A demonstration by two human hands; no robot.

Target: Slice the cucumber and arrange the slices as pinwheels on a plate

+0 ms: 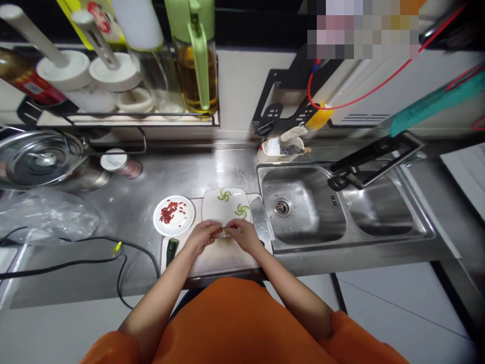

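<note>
A white square plate (214, 208) lies on a cutting board (227, 258), with green cucumber slices (224, 194) set in pinwheel shapes on it. Over the plate's near edge, my left hand (206, 235) is closed in a pinch, and my right hand (242, 235) pinches close beside it. Between the fingertips shows a small green-edged piece that looks like a cucumber slice (223, 232), mostly hidden by the fingers. A dark green cucumber piece (172, 249) rests on the board by my left forearm. To the right of the plate lies a wide knife blade (261, 217).
Left of the square plate is a round plate (156, 221) with chopped red pieces. A double sink (303, 242) with a black faucet (359, 156) lies right. Seasoning jars and an oil bottle (197, 76) stand on a rack behind. A black cable (140, 247) crosses the counter at left.
</note>
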